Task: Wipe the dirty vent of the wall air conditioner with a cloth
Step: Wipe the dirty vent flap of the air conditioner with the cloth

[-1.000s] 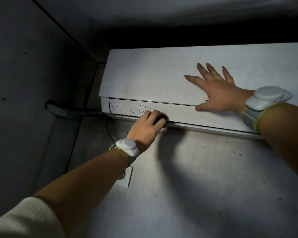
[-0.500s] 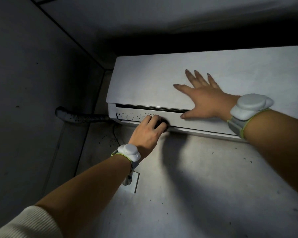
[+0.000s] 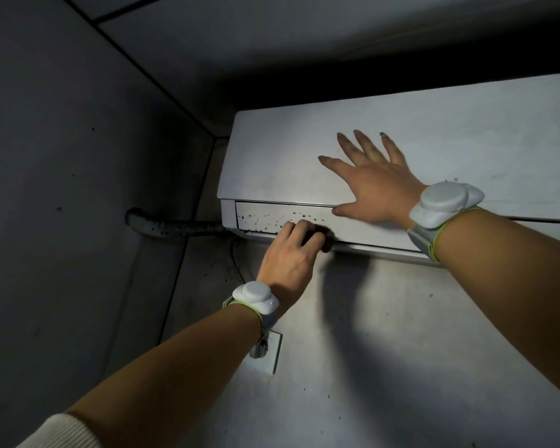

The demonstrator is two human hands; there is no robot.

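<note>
A white wall air conditioner point(image 3: 466, 124) hangs high on the wall. Its vent flap point(image 3: 259, 216) runs along the bottom and carries dark specks at the left end. My left hand point(image 3: 288, 260) is closed around a dark cloth point(image 3: 325, 240), which it presses against the flap's lower edge. Most of the cloth is hidden under my fingers. My right hand point(image 3: 372, 182) lies flat with fingers spread on the front panel, its thumb at the seam above the flap. It holds nothing.
A dark wrapped pipe point(image 3: 172, 224) leaves the unit's left side toward the side wall. A white wall socket point(image 3: 270, 350) sits below my left wrist. The wall point(image 3: 401, 350) under the unit has scattered dark specks. The ceiling is close above.
The view has shifted, so the unit sits further right and lower. My left hand and the cloth stay near the same spot on the flap. The right hand stays flat on the panel.
</note>
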